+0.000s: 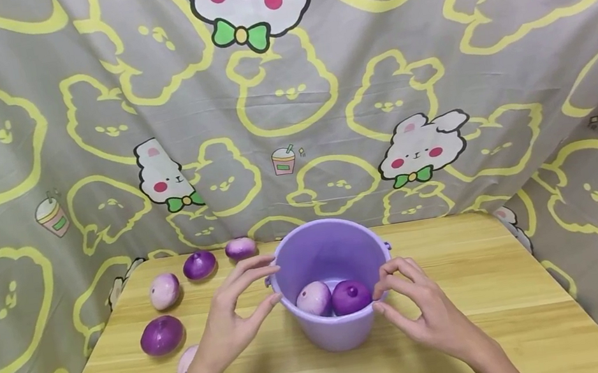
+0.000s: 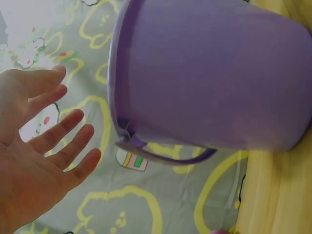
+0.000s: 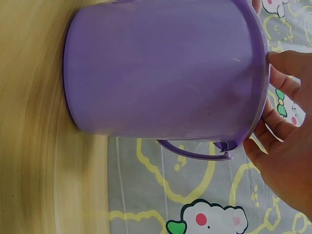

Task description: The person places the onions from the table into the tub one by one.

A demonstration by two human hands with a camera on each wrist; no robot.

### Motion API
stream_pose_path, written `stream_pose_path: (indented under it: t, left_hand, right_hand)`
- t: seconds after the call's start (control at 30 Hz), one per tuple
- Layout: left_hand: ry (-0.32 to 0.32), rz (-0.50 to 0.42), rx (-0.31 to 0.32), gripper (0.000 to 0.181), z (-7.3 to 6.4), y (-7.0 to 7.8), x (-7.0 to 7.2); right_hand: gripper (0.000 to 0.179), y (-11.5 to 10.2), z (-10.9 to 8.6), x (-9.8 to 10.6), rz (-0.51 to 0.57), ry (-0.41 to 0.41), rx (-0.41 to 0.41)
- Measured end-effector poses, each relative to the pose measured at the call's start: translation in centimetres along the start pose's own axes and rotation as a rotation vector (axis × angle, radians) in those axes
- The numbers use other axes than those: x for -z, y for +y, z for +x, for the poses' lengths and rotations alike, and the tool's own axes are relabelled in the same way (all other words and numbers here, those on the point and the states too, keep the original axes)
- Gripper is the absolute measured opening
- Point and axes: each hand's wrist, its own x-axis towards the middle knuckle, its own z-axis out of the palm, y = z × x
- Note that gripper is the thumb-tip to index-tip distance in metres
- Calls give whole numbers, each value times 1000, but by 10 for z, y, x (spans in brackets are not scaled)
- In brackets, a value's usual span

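Note:
A lilac bucket (image 1: 340,335) stands upright on the table, holding a pale purple onion (image 1: 314,299) and a dark purple onion (image 1: 351,296). At its left rim is my left hand (image 1: 233,309), fingers spread and holding nothing; in the left wrist view this hand (image 2: 46,156) is apart from the rim. My right hand (image 1: 427,309) has its bent fingertips at the right rim. The right wrist view shows that hand (image 3: 287,146) with loosely bent fingers against or just over the rim; firm contact cannot be told.
On the table's left lie several more onions: dark ones (image 1: 200,265) (image 1: 162,335), pale ones (image 1: 166,291) (image 1: 241,248), and one (image 1: 187,363) partly behind my left forearm. The bucket's handle (image 2: 175,160) hangs at its far side. A patterned curtain (image 1: 288,111) stands behind the wooden table (image 1: 480,275).

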Motion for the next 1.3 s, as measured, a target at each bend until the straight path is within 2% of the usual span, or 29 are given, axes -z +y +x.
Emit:
stream_pose_path:
  t: [0.23,0.6,0.83,1.07,1.3]
  left_hand:
    - [3,22,9,41,-8,-5,10]
    - [-36,96,101,44,-22,-11,23]
    - [-49,137,108,43,-29,-15,30]
    - [-75,185,144,44,-37,-19,40]
    - [-104,240,104,48,-48,-28,51]
  right_hand:
    - [28,-1,0,0,0,-5,-12]
    - [28,-1,0,-1,6,-5,-11]
    - [27,-1,-1,-1,9,-9,-19]
    - [29,-1,-2,-2,7,-9,-19]
    - [30,-1,-1,-1,-2,-2,-9]
